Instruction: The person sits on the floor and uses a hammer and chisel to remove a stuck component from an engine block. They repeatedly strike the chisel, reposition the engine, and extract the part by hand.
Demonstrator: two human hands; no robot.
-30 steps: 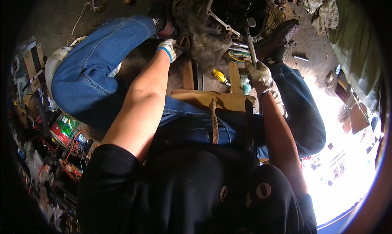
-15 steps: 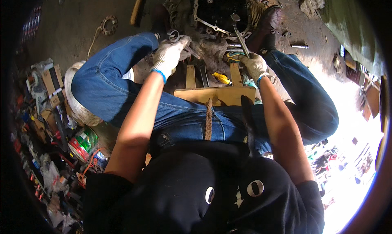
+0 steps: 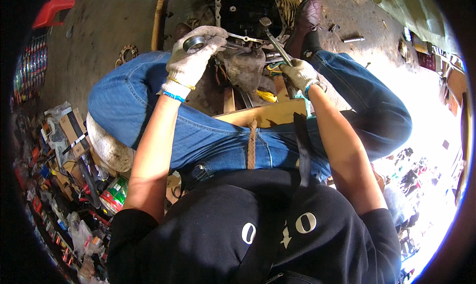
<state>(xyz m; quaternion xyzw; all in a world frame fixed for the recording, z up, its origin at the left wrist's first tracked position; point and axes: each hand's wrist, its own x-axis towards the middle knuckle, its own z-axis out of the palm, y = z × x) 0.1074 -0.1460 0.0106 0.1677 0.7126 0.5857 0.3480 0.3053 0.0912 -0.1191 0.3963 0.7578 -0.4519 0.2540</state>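
My left hand (image 3: 191, 58), in a white knit glove, is raised over my left knee. Its fingers close around a dark metal ring (image 3: 194, 44). In my right hand (image 3: 301, 74), also gloved, is a long metal tool (image 3: 277, 43) with a short, squarish head; its exact kind is unclear. That head lies over the near edge of an open metal housing (image 3: 246, 11), dark inside, with a bolt-holed flange. A dirty rag (image 3: 242, 68) sits between my hands, in front of the housing. Behind my left hand, part of a rod-like piece is hidden.
A wooden stool or board (image 3: 267, 116) stands between my thighs, near a yellow-handled tool (image 3: 267, 95). A hammer (image 3: 158, 21) lies at the far left, and a flanged ring (image 3: 127, 54) beside my left knee. A socket-like metal piece (image 3: 353, 39) lies right. Clutter (image 3: 74, 185) fills the left side.
My left hand has come up and nearer with the ring, a little leftward. The view has shifted, showing more of the hammer and a red stool at the far left. My right hand keeps its tool.
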